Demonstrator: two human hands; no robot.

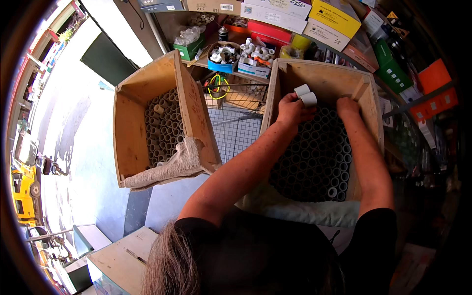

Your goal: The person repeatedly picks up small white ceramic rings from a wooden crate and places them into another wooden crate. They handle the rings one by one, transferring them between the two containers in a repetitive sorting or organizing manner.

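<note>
My left hand [291, 110] is closed around two short white plastic pipe pieces [308, 100], held side by side over the far part of the right wooden box [322, 69]. Below it, many short grey-white pipe pieces [314, 147] stand on end in the box, packed close with their round openings up. My right hand [348, 106] reaches down at the far right of the same box, next to its wall. Its fingers curl downward, and what they hold, if anything, is hidden. A pale cloth [314, 212] hangs over the box's near edge.
A second wooden box [196, 105] to the left also holds upright pipe pieces, with a towel [184, 160] over its near edge. Behind stand a blue carton of fittings [222, 66], a green box [189, 49] and a yellow box [334, 18]. Wire mesh [233, 128] lies between the boxes.
</note>
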